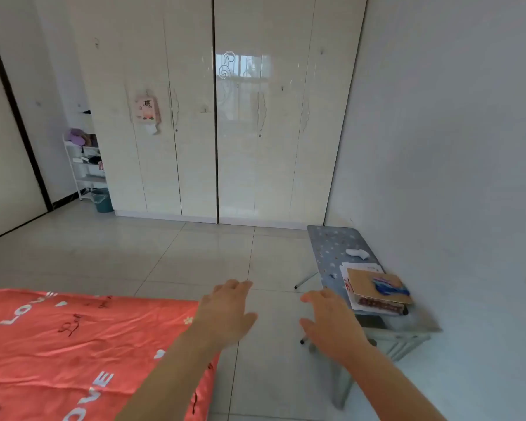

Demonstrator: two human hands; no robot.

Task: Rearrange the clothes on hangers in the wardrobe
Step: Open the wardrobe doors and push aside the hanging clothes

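Note:
A tall glossy cream wardrobe (195, 117) fills the far wall, with all of its doors closed. Long wavy handles (261, 112) run down the doors near the middle. No clothes or hangers show. My left hand (225, 311) and my right hand (331, 323) reach out in front of me over the tiled floor, palms down, fingers loosely extended, holding nothing. Both hands are well short of the wardrobe.
A bed with an orange-red sheet (58, 354) lies at the lower left. A small folding table (331, 247) with a cardboard box (377, 290) stands by the right wall. A white rack (84, 165) and a green bin (102, 200) sit left of the wardrobe.

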